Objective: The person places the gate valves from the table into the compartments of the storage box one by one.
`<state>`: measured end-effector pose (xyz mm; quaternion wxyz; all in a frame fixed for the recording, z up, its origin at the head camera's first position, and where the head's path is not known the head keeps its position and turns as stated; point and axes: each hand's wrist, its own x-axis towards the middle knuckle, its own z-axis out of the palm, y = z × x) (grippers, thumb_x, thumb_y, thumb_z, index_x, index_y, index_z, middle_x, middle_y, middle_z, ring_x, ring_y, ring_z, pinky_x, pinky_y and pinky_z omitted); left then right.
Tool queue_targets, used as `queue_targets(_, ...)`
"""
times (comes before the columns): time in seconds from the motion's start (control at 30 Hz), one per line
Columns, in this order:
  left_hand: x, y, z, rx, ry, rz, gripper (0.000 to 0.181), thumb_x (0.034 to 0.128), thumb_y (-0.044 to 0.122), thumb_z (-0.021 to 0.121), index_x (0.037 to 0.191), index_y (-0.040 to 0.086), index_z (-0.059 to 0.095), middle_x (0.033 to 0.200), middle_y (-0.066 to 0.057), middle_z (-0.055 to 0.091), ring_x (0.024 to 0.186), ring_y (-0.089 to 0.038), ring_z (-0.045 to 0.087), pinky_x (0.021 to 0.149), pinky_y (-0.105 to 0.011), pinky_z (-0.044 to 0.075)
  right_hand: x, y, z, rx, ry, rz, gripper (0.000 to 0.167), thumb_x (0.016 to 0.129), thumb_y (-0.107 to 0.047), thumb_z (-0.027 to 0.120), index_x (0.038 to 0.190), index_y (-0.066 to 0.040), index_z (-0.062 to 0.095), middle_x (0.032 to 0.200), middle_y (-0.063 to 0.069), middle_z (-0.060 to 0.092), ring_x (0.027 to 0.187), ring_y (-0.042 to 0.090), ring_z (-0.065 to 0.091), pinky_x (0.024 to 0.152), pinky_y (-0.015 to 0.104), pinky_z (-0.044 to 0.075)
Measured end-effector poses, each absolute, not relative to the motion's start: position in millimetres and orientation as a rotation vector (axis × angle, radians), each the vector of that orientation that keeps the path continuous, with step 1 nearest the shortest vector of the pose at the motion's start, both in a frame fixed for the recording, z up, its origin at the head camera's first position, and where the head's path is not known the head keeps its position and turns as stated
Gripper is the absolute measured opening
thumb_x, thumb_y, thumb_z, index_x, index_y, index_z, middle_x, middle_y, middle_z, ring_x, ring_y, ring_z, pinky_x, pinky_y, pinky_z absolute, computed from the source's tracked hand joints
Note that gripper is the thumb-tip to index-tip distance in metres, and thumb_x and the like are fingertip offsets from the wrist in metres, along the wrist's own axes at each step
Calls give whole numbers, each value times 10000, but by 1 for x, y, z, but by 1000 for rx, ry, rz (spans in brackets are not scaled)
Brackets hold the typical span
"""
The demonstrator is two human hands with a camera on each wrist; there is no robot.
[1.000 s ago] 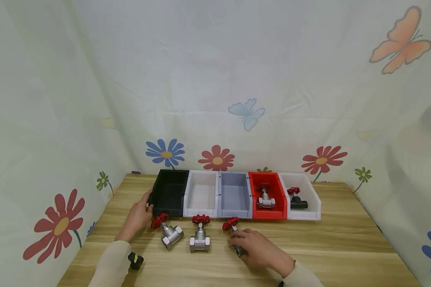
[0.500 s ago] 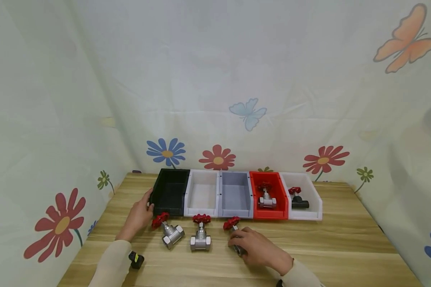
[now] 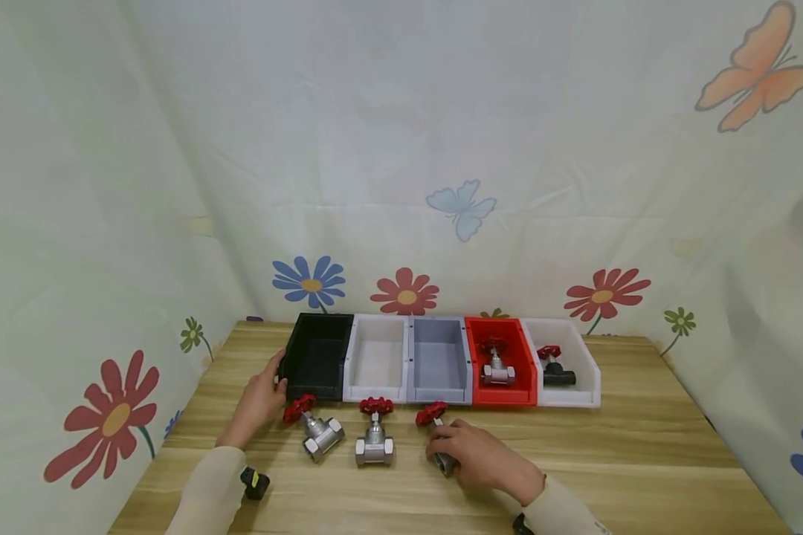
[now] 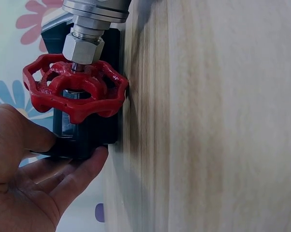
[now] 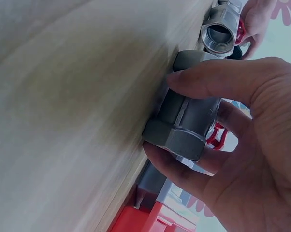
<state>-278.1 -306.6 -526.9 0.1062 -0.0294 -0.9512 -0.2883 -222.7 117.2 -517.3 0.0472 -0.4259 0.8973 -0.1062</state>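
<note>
My left hand holds the left wall of the black bin; in the left wrist view, the thumb and fingers pinch its edge. Right in front of that bin lies a tilted metal gate valve with a red handwheel. A second metal valve lies beside it, in front of the white bin. My right hand grips a third valve, whose red wheel points toward the grey bin. In the right wrist view, thumb and fingers curl round its hexagonal-ended metal body.
The bins stand side by side along the back: white, grey, red and white at the right. A metal valve lies in the red bin. The rightmost bin holds a dark-bodied valve. A flowered curtain rises behind the wooden table.
</note>
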Motion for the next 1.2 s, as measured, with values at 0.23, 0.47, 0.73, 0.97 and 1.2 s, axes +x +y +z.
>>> queue_targets(0.23,-277,-305,-527,-84,-2798,-842,607,947,46,537,1510,12,312,1068,-272,658,569,-156,474,626,-339,401,-221,117,-517,-1291,2716,-340,550,717,50,743,1152,-283,701,1230,-83,638,1034,128,571,907,323,520)
queue_targets(0.47,-276,-304,-528,-95,-2794,-850,614,947,49,535,1513,4,299,943,-239,664,549,-144,472,586,-316,383,-221,119,-519,-1318,2721,-345,549,716,50,738,1156,-276,701,1229,-88,637,1023,118,574,899,309,517)
queue_targets(0.73,-275,-302,-526,-90,-2781,-857,614,941,41,545,1508,3,313,983,-254,672,557,-142,477,593,-316,391,-219,120,-511,-1329,2730,-352,534,707,62,735,1133,-259,712,1200,-88,642,1013,121,577,892,307,521)
queue_targets(0.97,-276,-303,-525,-75,-2812,-860,617,953,52,533,1520,13,292,737,-119,591,544,-147,453,579,-310,366,-219,120,-502,-1357,2750,-310,501,715,44,737,1127,-239,716,1197,-73,641,1072,162,596,931,350,524)
queue_targets(1.2,-278,-304,-526,-69,-2824,-853,625,955,60,526,1526,13,277,791,-134,616,571,-158,468,604,-320,380,-220,122,-491,-1359,2777,-257,525,711,53,748,1168,-201,702,1215,-32,644,1089,202,599,925,377,527)
